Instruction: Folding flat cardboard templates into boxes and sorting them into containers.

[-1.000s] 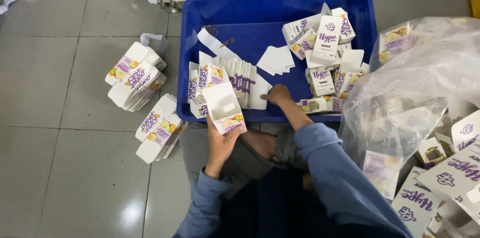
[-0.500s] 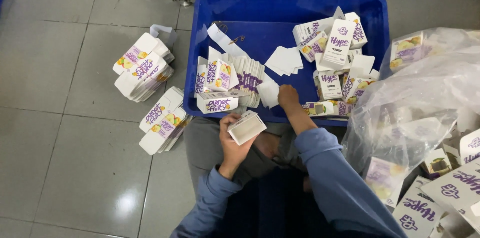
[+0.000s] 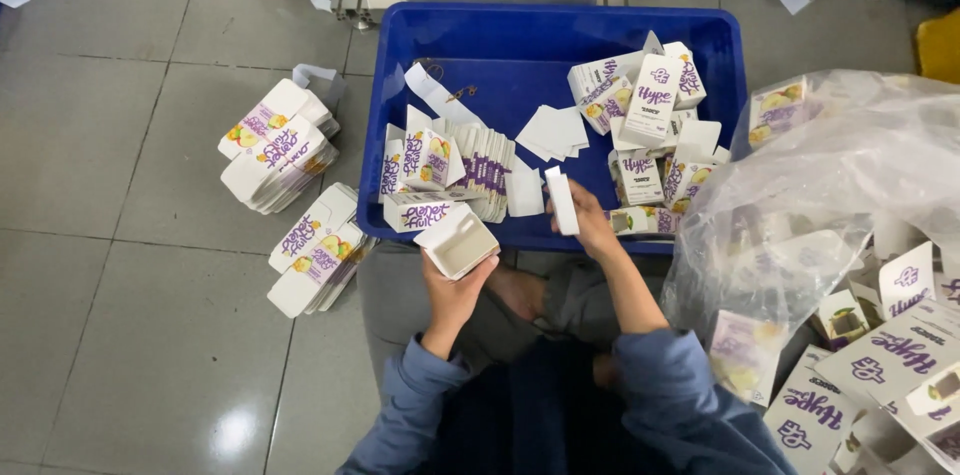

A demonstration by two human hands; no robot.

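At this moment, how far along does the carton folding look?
Done: several erected cartons stand at the right of the blue bin. In hand: the left hand holds an opened carton, its open end up, while the right hand holds a white insert piece beside it. Left: flat cartons stacked in the bin, more flat stacks on the floor, and the insert not yet inside.

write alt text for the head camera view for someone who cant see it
Seen from above, a person's left hand holds an open white carton while the right hand holds a white card insert at the edge of a blue bin of flat and folded cartons. More flat carton stacks lie on the grey tile floor, with a clear plastic bag alongside.
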